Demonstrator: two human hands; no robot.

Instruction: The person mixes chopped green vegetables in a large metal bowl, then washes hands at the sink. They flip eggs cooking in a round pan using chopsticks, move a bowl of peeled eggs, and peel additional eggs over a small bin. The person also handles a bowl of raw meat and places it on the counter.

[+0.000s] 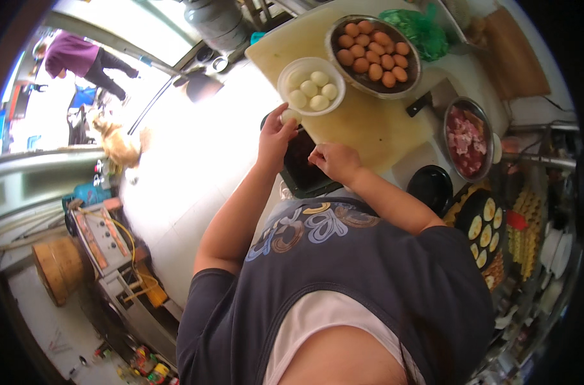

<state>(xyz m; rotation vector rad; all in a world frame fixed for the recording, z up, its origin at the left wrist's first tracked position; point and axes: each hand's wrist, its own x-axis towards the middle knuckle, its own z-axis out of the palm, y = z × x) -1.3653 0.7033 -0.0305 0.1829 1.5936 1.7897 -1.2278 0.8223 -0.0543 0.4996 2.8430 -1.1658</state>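
My left hand (pixel 274 137) holds a pale, peeled-looking egg (pixel 290 116) between thumb and fingers, just below a white plastic bowl (pixel 340 102) of several peeled eggs (pixel 309 89). Over a black bin (pixel 301 185) my right hand (pixel 339 162) has its fingers curled together; any small bit at the fingertips is too unclear to name. The bin stands against the near edge of a yellowish cutting board (pixel 369 125). Farther back, a metal bowl (pixel 331 48) is filled with brown eggs (pixel 374 50).
Right of the board lie a cleaver (pixel 436 100), a metal bowl of raw meat (pixel 465 142) and a black bowl (pixel 430 190). A green plastic bag (pixel 417 31) sits behind. At far left are a dog (pixel 118 144), a person in purple (pixel 72 55) and a wooden bucket (pixel 58 269).
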